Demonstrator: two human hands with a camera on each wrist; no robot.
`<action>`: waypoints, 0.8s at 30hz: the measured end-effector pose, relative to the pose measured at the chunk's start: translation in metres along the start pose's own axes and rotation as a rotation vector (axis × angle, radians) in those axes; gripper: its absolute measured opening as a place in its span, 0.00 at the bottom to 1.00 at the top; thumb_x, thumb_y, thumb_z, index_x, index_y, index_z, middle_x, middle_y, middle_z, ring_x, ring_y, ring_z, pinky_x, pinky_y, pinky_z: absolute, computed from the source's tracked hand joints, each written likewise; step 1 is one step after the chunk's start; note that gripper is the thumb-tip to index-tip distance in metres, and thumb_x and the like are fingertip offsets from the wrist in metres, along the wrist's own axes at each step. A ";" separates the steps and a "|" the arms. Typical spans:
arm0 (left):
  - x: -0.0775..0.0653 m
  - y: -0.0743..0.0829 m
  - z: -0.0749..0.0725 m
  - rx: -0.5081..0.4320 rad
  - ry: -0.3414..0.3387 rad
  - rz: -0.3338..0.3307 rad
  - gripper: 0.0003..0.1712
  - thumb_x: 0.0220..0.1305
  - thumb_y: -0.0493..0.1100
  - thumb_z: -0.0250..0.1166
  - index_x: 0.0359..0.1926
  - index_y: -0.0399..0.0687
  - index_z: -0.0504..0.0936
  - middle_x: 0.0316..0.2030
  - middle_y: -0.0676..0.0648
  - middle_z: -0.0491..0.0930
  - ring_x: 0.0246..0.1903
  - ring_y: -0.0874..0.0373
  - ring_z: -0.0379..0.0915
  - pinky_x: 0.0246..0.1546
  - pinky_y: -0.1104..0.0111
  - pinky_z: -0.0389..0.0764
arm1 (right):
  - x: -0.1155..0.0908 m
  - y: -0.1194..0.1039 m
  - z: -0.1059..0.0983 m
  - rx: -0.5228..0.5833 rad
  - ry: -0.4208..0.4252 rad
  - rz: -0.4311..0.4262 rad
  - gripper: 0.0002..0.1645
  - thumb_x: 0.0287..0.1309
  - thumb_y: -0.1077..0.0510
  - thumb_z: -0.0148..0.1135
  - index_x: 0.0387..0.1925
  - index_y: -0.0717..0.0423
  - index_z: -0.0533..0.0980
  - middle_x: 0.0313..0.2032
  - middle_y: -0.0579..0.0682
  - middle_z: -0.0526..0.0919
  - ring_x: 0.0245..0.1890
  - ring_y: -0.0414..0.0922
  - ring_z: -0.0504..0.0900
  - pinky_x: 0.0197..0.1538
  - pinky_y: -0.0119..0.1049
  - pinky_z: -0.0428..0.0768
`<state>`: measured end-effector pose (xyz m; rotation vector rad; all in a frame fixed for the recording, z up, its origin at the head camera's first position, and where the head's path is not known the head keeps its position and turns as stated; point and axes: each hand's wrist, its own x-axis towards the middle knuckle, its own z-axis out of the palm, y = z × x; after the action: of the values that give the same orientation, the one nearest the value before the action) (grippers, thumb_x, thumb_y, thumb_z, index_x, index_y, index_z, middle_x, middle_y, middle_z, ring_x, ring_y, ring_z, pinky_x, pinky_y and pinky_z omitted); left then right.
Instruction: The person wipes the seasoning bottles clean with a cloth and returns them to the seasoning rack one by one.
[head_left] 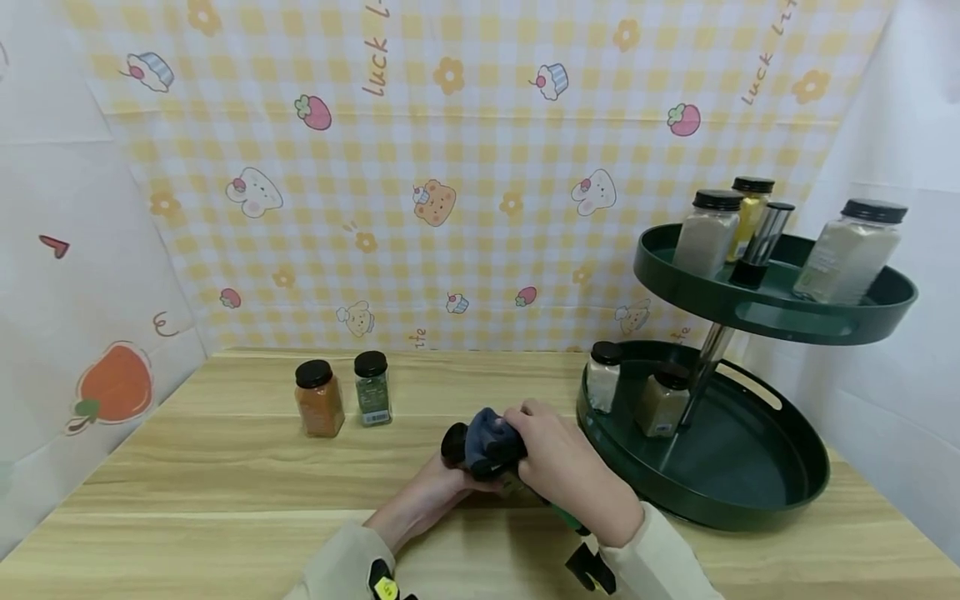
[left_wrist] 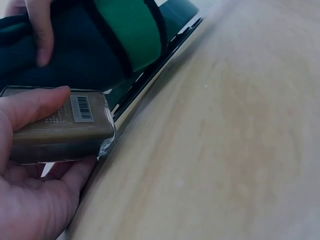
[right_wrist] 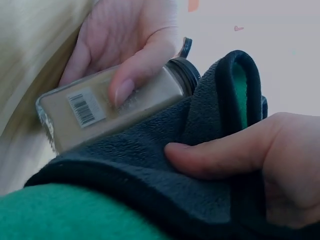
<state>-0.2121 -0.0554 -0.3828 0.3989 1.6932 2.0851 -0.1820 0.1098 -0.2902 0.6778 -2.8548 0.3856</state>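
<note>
My left hand (head_left: 431, 492) grips a clear square spice jar (left_wrist: 60, 142) of tan powder, thumb across its barcode side. The jar lies tilted, its black lid (right_wrist: 186, 74) toward the cloth in the right wrist view. Bunched in my right hand (head_left: 566, 467) is a cleaning cloth (right_wrist: 135, 155), dark blue-grey on one face and green on the other, with black edging. The right thumb presses on the folded cloth, which lies along the jar's side. Both hands meet low over the table, in front of the two-tier tray.
On the wooden table (head_left: 187, 467) stand an orange-filled jar (head_left: 320, 408) and a green-herb jar (head_left: 372, 392). At right, the green rack's lower tray (head_left: 750, 475) carries two jars; its upper tray (head_left: 817, 325) holds several jars and a silver-black cylinder (head_left: 763, 242). A patterned curtain hangs behind.
</note>
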 end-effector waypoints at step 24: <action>0.000 0.000 -0.001 0.040 -0.042 -0.008 0.26 0.54 0.36 0.65 0.56 0.43 0.73 0.47 0.51 0.79 0.46 0.59 0.73 0.52 0.67 0.71 | 0.000 0.006 -0.002 0.042 -0.031 -0.022 0.22 0.49 0.65 0.66 0.48 0.58 0.74 0.38 0.53 0.78 0.39 0.49 0.80 0.42 0.46 0.79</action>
<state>-0.2121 -0.0562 -0.3828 0.4435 1.7115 2.0260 -0.1848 0.1159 -0.2898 0.7283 -2.8733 0.4374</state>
